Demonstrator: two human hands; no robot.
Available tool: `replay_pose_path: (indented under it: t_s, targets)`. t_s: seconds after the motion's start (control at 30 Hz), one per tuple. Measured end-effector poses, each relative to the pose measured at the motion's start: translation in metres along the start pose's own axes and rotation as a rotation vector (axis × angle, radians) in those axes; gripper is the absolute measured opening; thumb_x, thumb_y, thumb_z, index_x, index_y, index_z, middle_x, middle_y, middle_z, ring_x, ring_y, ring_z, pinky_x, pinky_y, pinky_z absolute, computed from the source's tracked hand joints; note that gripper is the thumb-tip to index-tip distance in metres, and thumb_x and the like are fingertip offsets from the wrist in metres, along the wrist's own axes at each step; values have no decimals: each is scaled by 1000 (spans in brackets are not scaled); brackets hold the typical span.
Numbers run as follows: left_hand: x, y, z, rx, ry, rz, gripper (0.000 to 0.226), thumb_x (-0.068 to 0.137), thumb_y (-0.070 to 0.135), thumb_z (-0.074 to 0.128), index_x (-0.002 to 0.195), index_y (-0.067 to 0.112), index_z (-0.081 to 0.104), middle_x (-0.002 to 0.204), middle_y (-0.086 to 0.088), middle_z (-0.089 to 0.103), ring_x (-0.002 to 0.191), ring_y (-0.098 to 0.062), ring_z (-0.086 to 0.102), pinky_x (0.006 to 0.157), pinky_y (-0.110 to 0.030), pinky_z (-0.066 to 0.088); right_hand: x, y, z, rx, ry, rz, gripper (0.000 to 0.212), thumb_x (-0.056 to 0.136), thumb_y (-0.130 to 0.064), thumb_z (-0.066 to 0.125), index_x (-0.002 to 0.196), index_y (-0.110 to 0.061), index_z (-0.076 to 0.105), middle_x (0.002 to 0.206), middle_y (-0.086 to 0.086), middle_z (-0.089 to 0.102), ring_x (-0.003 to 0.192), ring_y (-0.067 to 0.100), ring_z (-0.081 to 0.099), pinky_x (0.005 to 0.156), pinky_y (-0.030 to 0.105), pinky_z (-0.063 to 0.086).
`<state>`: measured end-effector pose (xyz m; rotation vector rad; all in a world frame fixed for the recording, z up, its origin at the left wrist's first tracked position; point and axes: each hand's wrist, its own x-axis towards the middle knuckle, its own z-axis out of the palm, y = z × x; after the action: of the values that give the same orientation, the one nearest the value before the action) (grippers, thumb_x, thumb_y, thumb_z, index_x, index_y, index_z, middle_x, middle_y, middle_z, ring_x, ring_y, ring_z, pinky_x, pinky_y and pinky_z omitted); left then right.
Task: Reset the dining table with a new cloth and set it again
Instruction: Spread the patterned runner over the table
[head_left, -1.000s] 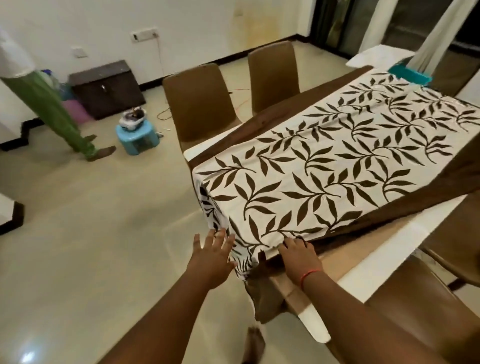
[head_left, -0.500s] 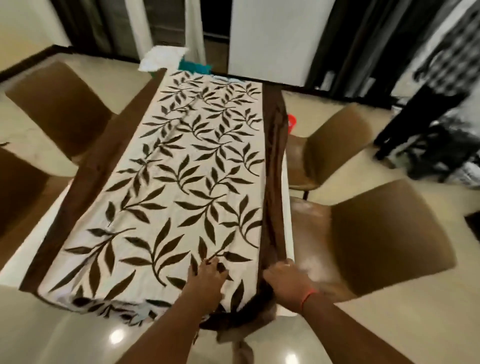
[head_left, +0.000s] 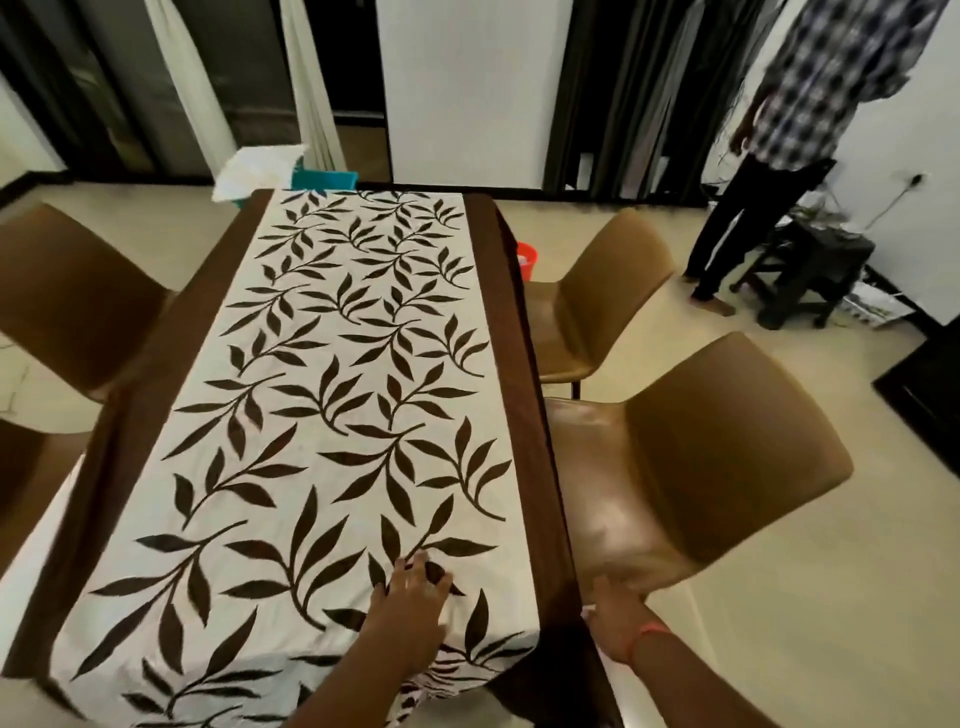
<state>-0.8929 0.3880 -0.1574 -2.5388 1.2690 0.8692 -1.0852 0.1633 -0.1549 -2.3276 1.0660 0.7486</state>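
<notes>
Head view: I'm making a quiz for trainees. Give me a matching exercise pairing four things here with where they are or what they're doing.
Things:
1. left hand
2. right hand
3. red bucket
4. teal box

Places or states:
A. on the floor beside the table's right edge
B. at the table's far end
C. spread flat on the leaf cloth
D. at the cloth's brown border, by the near chair

Pairs: 1-C, 2-D, 3-A, 4-B

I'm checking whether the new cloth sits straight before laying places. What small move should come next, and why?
Probably tug the cloth leftward with the left hand lying on it. Its brown border hangs over the right edge by the right hand, while bare white table shows at left.
</notes>
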Motion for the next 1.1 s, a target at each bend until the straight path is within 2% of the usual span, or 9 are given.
replay_pose_path:
  t_s: [0.1, 0.23, 0.4, 0.57, 0.67, 0.8, 0.93, 1.0, 1.1]
  targets:
    - [-8, 4, 0, -48, 27, -58, 71, 100, 44, 46, 157, 31, 6, 167, -6, -4, 153, -31, -1, 121, -57, 13, 16, -7, 7, 60, -32, -36, 50, 99, -28, 47, 144, -10, 35, 142, 12, 47, 128, 26, 49, 108, 33, 39]
    - [-26, -4, 2, -72, 62, -183, 69, 101, 44, 40, 158, 29, 5, 167, -6, -3, 153, -29, 3, 121, -57, 8, 35, -18, -4, -15, 176, -104, 46, 96, -27, 42, 140, -14, 37, 134, 11, 47, 108, 27, 57, 89, 35, 50]
    - [-58, -43, 3, -135, 96, -334, 69, 101, 48, 38, 158, 28, 6, 167, -6, -4, 152, -31, 2, 121, -58, 6, 48, -71, -22, -182, 228, -333, 61, 96, -38, 42, 152, -20, 23, 159, 9, 17, 140, 31, 30, 113, 43, 32]
    - [-102, -126, 16, -255, 164, -535, 68, 102, 49, 35, 159, 26, 7, 167, -7, -2, 152, -31, 5, 120, -58, 7, 48, -162, -15, -320, 208, -516, 67, 98, -43, 42, 155, -16, 18, 163, 11, 9, 149, 28, 18, 118, 38, 25]
    - [-121, -193, 23, -358, 296, -717, 63, 99, 46, 41, 154, 21, 25, 161, -8, 25, 144, -30, 30, 118, -51, 23, 46, -228, -1, -346, 159, -568, 67, 97, -45, 43, 154, -18, 21, 163, 9, 12, 147, 27, 22, 117, 38, 28]
    - [-141, -283, 42, -731, 577, -987, 39, 92, 27, 55, 128, 11, 51, 132, -10, 51, 119, -27, 54, 100, -37, 45, 43, -317, 33, -359, 123, -571, 66, 96, -45, 44, 153, -19, 24, 163, 6, 15, 146, 24, 24, 115, 38, 31]
    - [-147, -372, 74, -1316, 806, -1021, 54, 83, 14, 74, 130, 3, 49, 128, -12, 54, 118, -32, 57, 101, -39, 48, 31, -416, 81, -343, 107, -565, 63, 97, -44, 45, 150, -16, 28, 160, 8, 22, 143, 25, 30, 114, 39, 32]
    - [-148, -396, 78, -1641, 760, -907, 60, 86, 16, 74, 138, 8, 45, 130, -5, 55, 121, -27, 55, 105, -37, 44, 18, -458, 97, -342, 106, -574, 61, 98, -43, 44, 150, -16, 29, 159, 9, 23, 142, 25, 32, 114, 38, 33]
    - [-146, -423, 87, -1790, 414, -747, 57, 92, 28, 70, 141, 10, 48, 134, -7, 60, 118, -27, 59, 105, -40, 48, 1, -508, 120, -341, 111, -601, 57, 97, -41, 45, 147, -15, 35, 156, 7, 31, 137, 24, 39, 112, 37, 36]
